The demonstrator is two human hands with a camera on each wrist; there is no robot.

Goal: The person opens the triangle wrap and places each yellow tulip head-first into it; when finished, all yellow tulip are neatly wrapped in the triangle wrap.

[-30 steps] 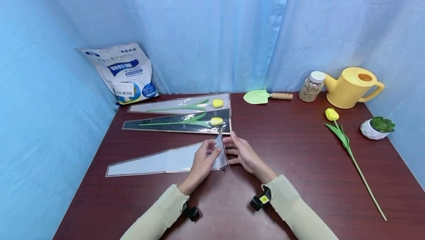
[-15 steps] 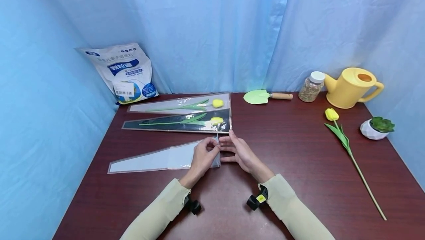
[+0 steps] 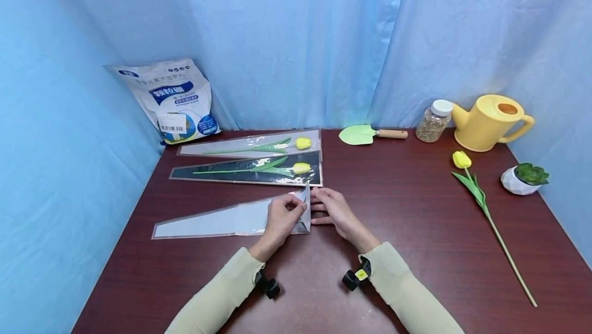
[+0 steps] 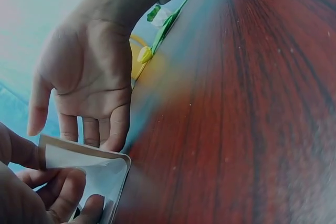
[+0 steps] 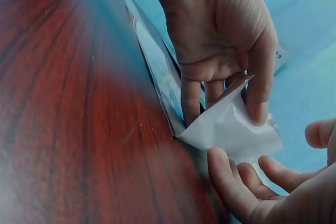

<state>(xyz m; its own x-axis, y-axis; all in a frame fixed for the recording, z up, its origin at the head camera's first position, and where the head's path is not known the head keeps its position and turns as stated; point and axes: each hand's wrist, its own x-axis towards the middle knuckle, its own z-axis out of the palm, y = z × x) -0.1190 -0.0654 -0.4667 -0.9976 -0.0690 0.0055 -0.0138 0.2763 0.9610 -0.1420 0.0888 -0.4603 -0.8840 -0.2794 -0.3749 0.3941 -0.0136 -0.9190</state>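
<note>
A long tapered flower sleeve (image 3: 203,222), pale with a clear border, lies with its wide end between both hands. My left hand (image 3: 281,216) pinches the top layer at that end between thumb and fingers, and this layer is bent upward. In the right wrist view the lifted flap (image 5: 226,127) shows white under the left thumb (image 5: 260,90). My right hand (image 3: 337,213) is at the sleeve's wide edge, palm facing it, fingers loosely bent and holding nothing. Whether its fingertips touch the edge I cannot tell. A yellow tulip (image 3: 485,208) lies apart on the right.
Two filled sleeves, one dark (image 3: 222,170) and one pale (image 3: 217,148), lie behind, each with a yellow tulip. Along the back stand a fertilizer bag (image 3: 173,103), a green trowel (image 3: 358,134), a jar (image 3: 433,123) and a yellow watering can (image 3: 485,126). A potted succulent (image 3: 520,182) is at right.
The sleeve's wide end has shifted slightly left overall and its top layer is bent up more steeply. My right hand has followed leftward, its thumb now lower and nearer its fingers.
</note>
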